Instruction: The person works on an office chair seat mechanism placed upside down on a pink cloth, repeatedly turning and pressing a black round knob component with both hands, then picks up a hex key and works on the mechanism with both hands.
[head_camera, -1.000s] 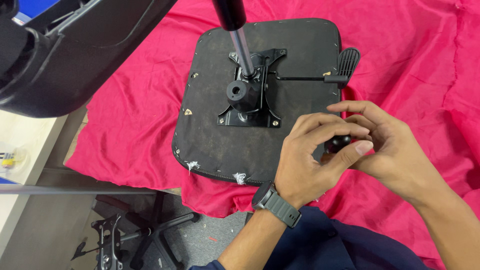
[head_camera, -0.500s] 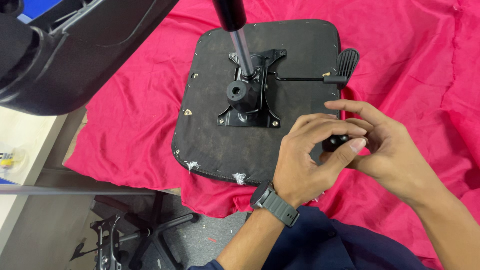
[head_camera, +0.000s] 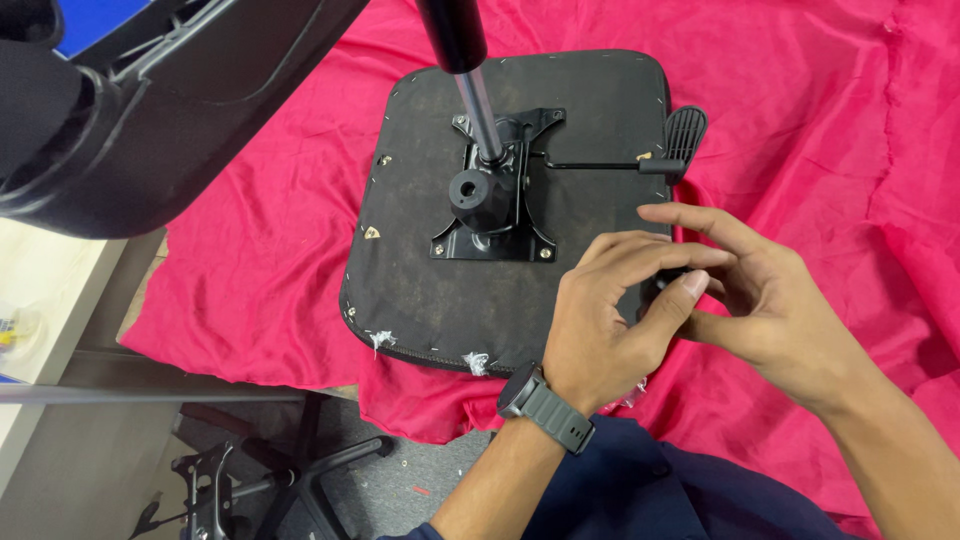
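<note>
Bright, even overhead light; soft shadows, sharp focus, slight wide-angle stretch at edges.

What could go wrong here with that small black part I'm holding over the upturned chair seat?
The small black part is pinched between the fingertips of the left hand and right hand; if it slips, it could vanish into the folds of the red cloth. The upright gas cylinder stands near the hands, so a knock might tip the seat, which overhangs the table edge.
</note>
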